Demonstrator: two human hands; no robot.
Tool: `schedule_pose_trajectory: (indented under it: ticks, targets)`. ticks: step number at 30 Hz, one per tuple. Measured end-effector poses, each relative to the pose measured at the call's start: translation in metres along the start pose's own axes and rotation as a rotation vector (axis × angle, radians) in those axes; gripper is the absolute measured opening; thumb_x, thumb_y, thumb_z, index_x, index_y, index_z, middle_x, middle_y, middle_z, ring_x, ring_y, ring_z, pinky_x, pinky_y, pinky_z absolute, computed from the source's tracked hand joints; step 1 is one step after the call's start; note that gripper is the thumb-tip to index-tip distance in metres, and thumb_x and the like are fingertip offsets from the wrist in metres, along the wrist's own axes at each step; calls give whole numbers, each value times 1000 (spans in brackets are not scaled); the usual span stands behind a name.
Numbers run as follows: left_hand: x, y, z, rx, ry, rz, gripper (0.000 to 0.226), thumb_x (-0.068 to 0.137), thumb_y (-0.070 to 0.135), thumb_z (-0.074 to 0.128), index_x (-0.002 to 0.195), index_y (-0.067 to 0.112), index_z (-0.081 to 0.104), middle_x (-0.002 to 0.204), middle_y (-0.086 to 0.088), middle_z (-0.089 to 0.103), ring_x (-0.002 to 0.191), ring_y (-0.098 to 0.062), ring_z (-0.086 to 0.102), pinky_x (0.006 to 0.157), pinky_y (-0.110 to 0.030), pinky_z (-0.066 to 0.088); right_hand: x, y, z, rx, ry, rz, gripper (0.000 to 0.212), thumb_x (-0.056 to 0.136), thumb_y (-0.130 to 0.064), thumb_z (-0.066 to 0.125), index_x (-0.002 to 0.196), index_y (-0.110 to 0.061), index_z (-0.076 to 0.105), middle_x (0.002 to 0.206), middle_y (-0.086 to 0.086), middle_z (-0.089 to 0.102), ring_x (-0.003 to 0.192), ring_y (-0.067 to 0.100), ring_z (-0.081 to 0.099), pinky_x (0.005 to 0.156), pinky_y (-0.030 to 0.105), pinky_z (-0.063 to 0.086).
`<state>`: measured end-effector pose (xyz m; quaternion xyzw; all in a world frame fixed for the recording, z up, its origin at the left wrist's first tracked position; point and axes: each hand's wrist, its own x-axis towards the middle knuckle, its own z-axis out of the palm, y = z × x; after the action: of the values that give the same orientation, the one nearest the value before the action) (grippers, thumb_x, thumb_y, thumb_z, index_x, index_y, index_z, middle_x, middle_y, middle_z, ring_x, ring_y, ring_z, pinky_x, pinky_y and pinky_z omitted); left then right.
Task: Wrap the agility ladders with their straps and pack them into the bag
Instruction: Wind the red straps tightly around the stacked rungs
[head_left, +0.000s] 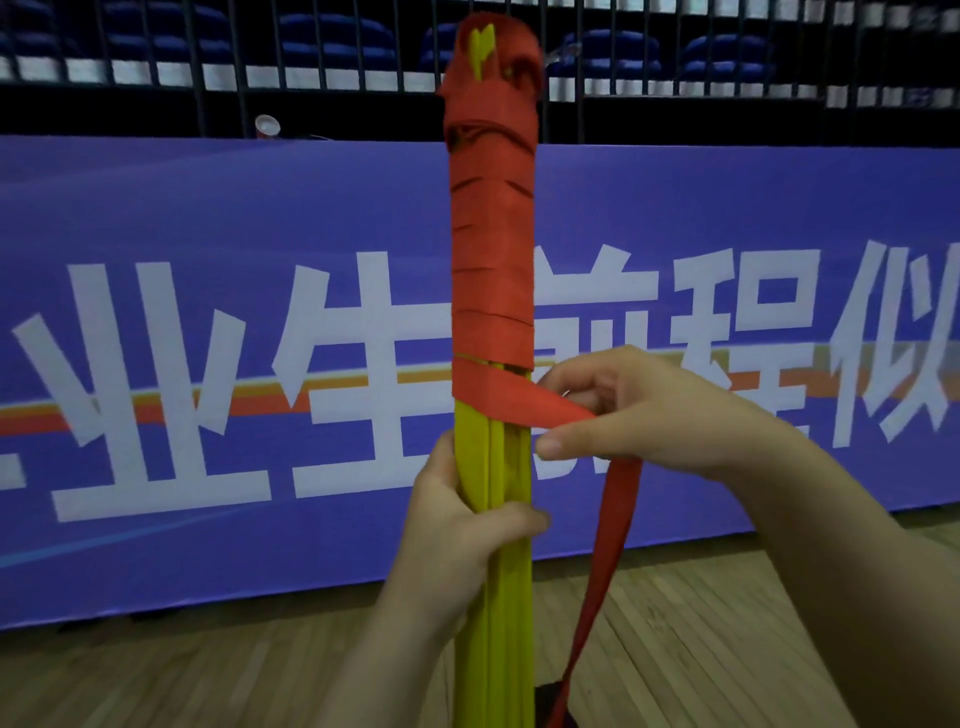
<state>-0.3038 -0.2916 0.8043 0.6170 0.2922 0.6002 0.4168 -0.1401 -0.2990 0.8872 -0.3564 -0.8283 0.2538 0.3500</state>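
I hold a tall bundle of flat yellow ladder slats (501, 519) straight up. My left hand (457, 540) squeezes tight around it. My right hand (639, 410) pinches the long red cloth strap (491, 249) wound round the top part. Behind is a big purple banner with white letters (208, 364), dark railings (311, 52), and a pale wooden plank floor (208, 665).

Pretty dim indoor light, and everything looks soft and a bit smeary. The railing (675, 78) around 12 o'clock is the blurriest and darkest, and the banner (156, 234) bows toward the edges from wide-angle distortion.
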Motion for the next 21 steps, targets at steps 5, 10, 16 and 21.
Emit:
schedule_pose_trajectory:
  ticks: [5,10,16,21]
  targets:
    - [-4,9,-10,-162,-168,1,51,36,15,75,86,15,64,74,-14,45,62,-27,45,51,-31,40,-4,12,-16,126,-68,-113,15,65,-25,80,75,-27,69,62,0,59,57,12,52,55,19,41]
    - [-8,11,-7,-385,-408,25,53,40,7,67,91,-2,56,69,-15,48,53,-24,48,48,-26,39,0,22,-13,519,-194,-241,29,62,-37,85,74,-20,65,54,-8,54,45,2,47,68,35,50]
    - [-8,22,-15,-233,-324,56,52,37,12,71,89,8,63,70,-14,51,58,-24,50,49,-28,42,-12,2,-19,214,22,-134,29,58,-39,85,68,-20,65,51,-2,48,43,6,39,44,15,35]
    - [3,28,-19,-187,-279,48,55,40,14,69,94,19,68,70,-5,58,56,-17,55,49,-25,44,-11,-4,-23,-41,211,-106,19,71,-36,70,73,-19,63,51,-3,56,47,7,55,50,14,44]
